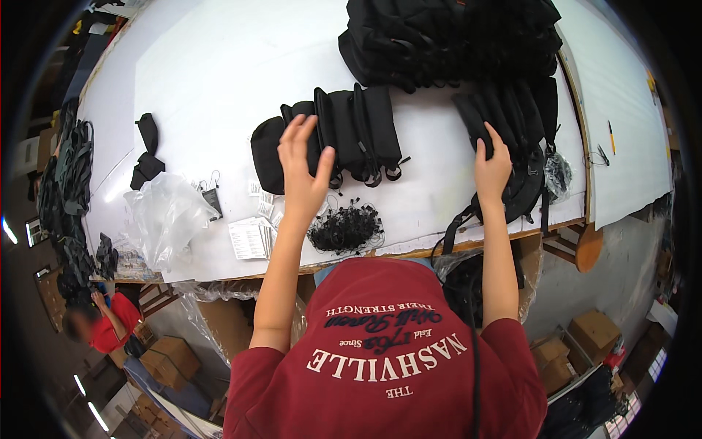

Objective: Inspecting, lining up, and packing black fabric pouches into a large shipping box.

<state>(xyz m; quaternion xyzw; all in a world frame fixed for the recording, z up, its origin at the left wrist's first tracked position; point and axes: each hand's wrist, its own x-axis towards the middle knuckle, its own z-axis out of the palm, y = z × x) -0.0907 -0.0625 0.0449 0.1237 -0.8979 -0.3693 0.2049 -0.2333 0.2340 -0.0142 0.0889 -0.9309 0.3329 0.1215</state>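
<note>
A row of black fabric pouches (379, 124) stands packed together on the white table. My left hand (301, 164) is at the row's left part, its fingers spread and the thumb apart, seemingly closed on nothing. Farther right, my right hand (493, 164) lies against the near left side of a second group of black pouches (504, 110), thumb and fingers apart; some fingertips are hidden. Black straps (521, 194) hang toward the table's front edge below that group. Between my forearms lies a heap of small black corded tags (347, 227), beside white printed cards (248, 238).
A large pile of black bags (446, 44) fills the far side. At left lie a clear plastic bag (172, 219) and small black pieces (148, 133). A pen (612, 137) and a clear-wrapped bundle (558, 174) are at right. Another person (113, 322) is beyond the table's left end.
</note>
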